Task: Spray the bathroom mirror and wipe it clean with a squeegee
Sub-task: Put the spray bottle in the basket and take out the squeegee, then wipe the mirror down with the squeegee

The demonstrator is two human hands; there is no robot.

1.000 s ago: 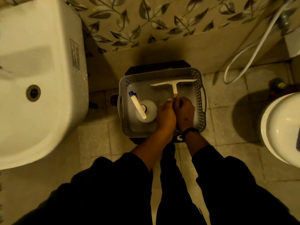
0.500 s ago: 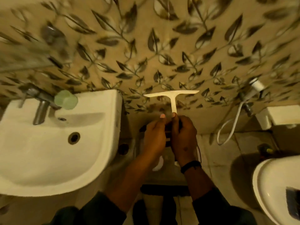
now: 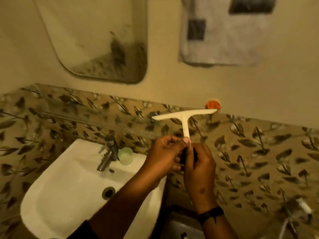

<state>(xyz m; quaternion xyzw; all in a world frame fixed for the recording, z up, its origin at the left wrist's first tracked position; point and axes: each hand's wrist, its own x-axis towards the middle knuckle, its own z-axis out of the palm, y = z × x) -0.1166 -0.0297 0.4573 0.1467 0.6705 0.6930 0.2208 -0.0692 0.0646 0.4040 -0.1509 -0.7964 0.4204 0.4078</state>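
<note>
Below the wall mirror (image 3: 96,40) and beside the sink (image 3: 69,187), left hand (image 3: 164,156) and right hand (image 3: 200,171) both grip the upright squeegee (image 3: 185,120) by its handle.

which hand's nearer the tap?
Left. The left hand grips the squeegee handle just right of the tap; the right hand grips it farther right.

White sink (image 3: 72,190) (tap (image 3: 107,156) above), towel (image 3: 224,31)
</note>
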